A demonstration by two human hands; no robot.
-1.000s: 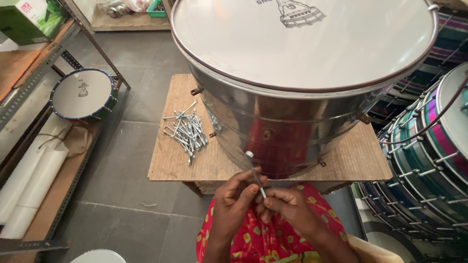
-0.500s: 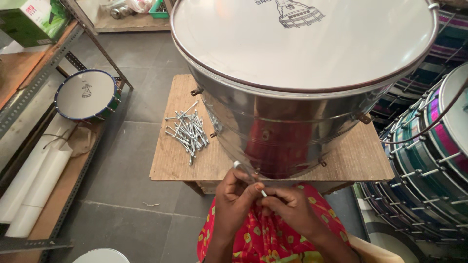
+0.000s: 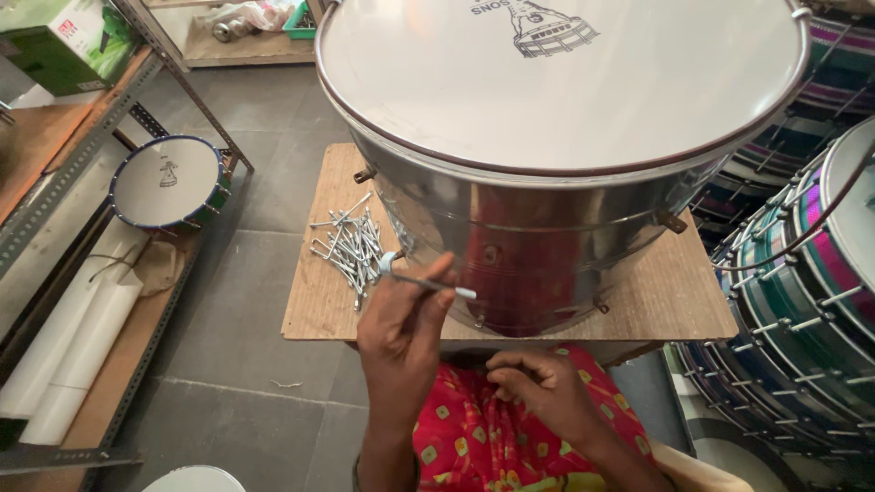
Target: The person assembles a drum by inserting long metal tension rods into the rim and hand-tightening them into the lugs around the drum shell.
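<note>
Grey floor and metal shelving surround a wooden board (image 3: pixel 656 301) bearing a large steel drum (image 3: pixel 547 182) with a white head. Just in front of the drum's shell, the left hand (image 3: pixel 401 337) pinches a hooked metal rod (image 3: pixel 424 281) between fingers and thumb. The right hand (image 3: pixel 542 387) rests below the board's edge, fingers curled with nothing visible in them; more rods (image 3: pixel 351 251) lie heaped left of the drum.

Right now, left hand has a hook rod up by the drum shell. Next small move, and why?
Probably bring the hook rod up to the drum's rim and catch its hooked end there. The left hand holds it level against the steel shell, not yet engaged with anything. The right hand sits low at the lap, away from the rod. More rods lie piled on the board.
</note>
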